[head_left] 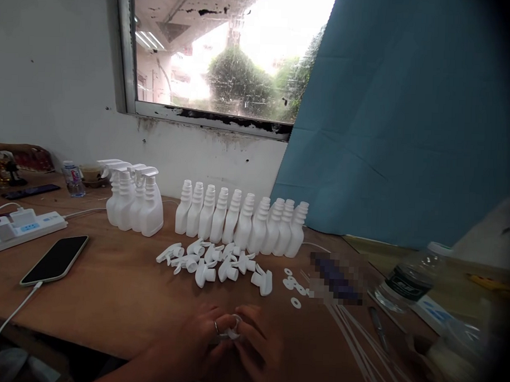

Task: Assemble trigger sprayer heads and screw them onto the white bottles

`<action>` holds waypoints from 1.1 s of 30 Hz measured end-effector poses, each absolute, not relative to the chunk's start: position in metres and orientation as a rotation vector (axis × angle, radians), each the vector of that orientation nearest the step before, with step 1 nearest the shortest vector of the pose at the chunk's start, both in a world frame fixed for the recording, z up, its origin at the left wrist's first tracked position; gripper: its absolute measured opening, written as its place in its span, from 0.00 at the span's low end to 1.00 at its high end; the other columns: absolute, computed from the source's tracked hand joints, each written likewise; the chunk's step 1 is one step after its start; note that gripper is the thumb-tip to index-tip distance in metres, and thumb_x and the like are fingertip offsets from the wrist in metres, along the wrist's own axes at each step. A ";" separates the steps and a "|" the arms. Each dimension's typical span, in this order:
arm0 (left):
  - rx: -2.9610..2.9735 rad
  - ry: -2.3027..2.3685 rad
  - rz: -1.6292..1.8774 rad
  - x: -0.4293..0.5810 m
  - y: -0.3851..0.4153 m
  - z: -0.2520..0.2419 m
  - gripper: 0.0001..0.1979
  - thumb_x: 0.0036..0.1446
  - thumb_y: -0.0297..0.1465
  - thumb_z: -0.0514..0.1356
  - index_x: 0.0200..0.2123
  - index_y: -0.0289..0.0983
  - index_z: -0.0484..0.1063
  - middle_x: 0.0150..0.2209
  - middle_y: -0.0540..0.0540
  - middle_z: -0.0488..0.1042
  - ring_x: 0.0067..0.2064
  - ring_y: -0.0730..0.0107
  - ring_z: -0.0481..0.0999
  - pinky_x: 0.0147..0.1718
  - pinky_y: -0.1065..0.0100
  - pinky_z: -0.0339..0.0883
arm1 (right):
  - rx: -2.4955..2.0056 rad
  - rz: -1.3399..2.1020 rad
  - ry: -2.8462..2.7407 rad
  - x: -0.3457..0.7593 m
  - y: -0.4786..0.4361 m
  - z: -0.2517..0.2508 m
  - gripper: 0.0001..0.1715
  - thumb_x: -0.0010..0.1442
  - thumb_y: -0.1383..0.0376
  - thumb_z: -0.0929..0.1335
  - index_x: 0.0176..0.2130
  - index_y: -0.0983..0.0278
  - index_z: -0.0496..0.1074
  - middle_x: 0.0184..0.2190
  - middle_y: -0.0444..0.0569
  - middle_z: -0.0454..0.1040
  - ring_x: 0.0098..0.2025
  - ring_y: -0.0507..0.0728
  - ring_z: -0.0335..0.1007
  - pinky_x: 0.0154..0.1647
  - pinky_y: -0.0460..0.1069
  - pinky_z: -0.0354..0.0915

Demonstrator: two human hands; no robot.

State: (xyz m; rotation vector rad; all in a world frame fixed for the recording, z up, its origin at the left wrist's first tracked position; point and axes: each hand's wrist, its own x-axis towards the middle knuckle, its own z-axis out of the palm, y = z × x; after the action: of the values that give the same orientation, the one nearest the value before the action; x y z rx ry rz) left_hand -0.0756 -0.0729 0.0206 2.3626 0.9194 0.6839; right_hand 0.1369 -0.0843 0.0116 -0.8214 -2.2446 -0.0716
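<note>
Tabletop [121, 298] first: work reads as part done, my call from how stuff lies. Bare bottle row [245, 229], ten by my count, all upright, packed side by side below the window, none with a spray head on. Headed bottle cluster [152, 215] stands apart on the left, about four, overlapping so count is soft; those look finished from outside, can't see if anything's fitted inside. So heads on for the smaller share, larger share left. Loose spray heads [204, 274], roughly ten, heaped in front of the bare row, which would about match it. Thin white tubes [352, 346] lie on the right side, loose, number unclear. Left hand [210, 331] and right hand [256, 338] are together at the near side of the table, in front of the heap, not touching it. Both mostly closed, fingers curled in and pinching one small white piece [233, 330] between them. Piece sits right at the fingertips, mostly covered; can't tell whether it's a head or some other part. Smallest bits: flat white rings [292, 302], a handful, just beyond the right hand, between heap and tubes, unheld.
</note>
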 end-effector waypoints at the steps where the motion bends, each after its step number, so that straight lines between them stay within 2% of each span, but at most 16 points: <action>1: 2.389 0.922 0.682 -0.075 -0.072 0.021 0.08 0.61 0.30 0.57 0.45 0.43 0.68 0.44 0.49 0.73 0.47 0.64 0.71 0.48 0.65 0.66 | -0.809 -0.064 -2.235 0.136 -0.083 0.011 0.16 0.63 0.71 0.63 0.50 0.61 0.69 0.48 0.53 0.74 0.51 0.59 0.71 0.51 0.53 0.71; 6: 2.447 0.941 0.646 -0.074 -0.069 0.019 0.12 0.59 0.29 0.61 0.46 0.44 0.69 0.45 0.49 0.73 0.48 0.62 0.71 0.48 0.65 0.66 | -0.818 -0.026 -2.185 0.135 -0.081 0.006 0.10 0.65 0.68 0.63 0.46 0.61 0.69 0.44 0.52 0.75 0.47 0.58 0.72 0.47 0.52 0.72; 12: 2.455 0.972 0.658 -0.074 -0.068 0.015 0.07 0.60 0.30 0.60 0.43 0.43 0.69 0.43 0.49 0.74 0.45 0.62 0.72 0.44 0.64 0.67 | -0.785 -0.094 -2.200 0.134 -0.080 0.001 0.12 0.66 0.69 0.62 0.48 0.61 0.69 0.44 0.52 0.76 0.42 0.57 0.74 0.42 0.53 0.71; 20: 2.455 0.953 0.644 -0.074 -0.067 0.013 0.08 0.61 0.32 0.59 0.44 0.43 0.69 0.43 0.50 0.74 0.45 0.64 0.73 0.45 0.67 0.66 | -0.861 0.106 -2.132 0.133 -0.084 -0.007 0.10 0.67 0.68 0.61 0.42 0.60 0.72 0.43 0.50 0.74 0.43 0.56 0.74 0.44 0.49 0.73; 23: 2.444 0.997 0.625 -0.075 -0.068 0.014 0.07 0.60 0.30 0.60 0.43 0.43 0.69 0.43 0.51 0.74 0.45 0.63 0.73 0.45 0.67 0.65 | -0.913 0.135 -2.158 0.142 -0.085 -0.001 0.11 0.67 0.67 0.63 0.47 0.58 0.72 0.48 0.49 0.74 0.48 0.56 0.74 0.50 0.49 0.72; 26: 2.371 1.070 0.591 -0.076 -0.070 0.012 0.10 0.59 0.30 0.60 0.45 0.42 0.69 0.44 0.50 0.75 0.46 0.61 0.74 0.45 0.66 0.66 | -1.048 -0.050 -2.045 0.174 -0.078 0.007 0.17 0.67 0.65 0.63 0.55 0.58 0.68 0.52 0.51 0.74 0.51 0.57 0.73 0.50 0.49 0.72; 27: 2.340 1.088 0.595 -0.076 -0.070 0.011 0.13 0.58 0.30 0.60 0.47 0.43 0.68 0.45 0.49 0.75 0.46 0.61 0.74 0.45 0.66 0.66 | -1.132 -0.151 -1.969 0.192 -0.074 0.009 0.16 0.67 0.64 0.62 0.54 0.58 0.69 0.51 0.52 0.74 0.50 0.57 0.74 0.48 0.49 0.73; 29: 2.315 1.073 0.626 -0.076 -0.069 0.008 0.18 0.59 0.31 0.61 0.52 0.46 0.66 0.47 0.49 0.75 0.47 0.61 0.74 0.47 0.65 0.65 | -1.300 -0.394 -1.903 0.233 -0.068 0.009 0.14 0.67 0.60 0.62 0.45 0.60 0.74 0.45 0.53 0.77 0.46 0.61 0.76 0.48 0.54 0.73; 33: 2.384 0.984 0.645 -0.076 -0.068 0.008 0.20 0.59 0.29 0.59 0.54 0.48 0.65 0.47 0.51 0.75 0.49 0.61 0.73 0.48 0.64 0.63 | -1.806 -0.784 -1.754 0.314 -0.065 -0.003 0.24 0.63 0.53 0.60 0.33 0.62 0.78 0.37 0.60 0.78 0.35 0.67 0.76 0.27 0.58 0.71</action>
State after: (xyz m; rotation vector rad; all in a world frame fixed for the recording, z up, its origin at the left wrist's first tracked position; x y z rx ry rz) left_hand -0.0763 -0.0680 0.0080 2.3838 0.9838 0.6447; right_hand 0.3138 -0.0649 -0.0028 -1.8056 -1.7540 -0.7842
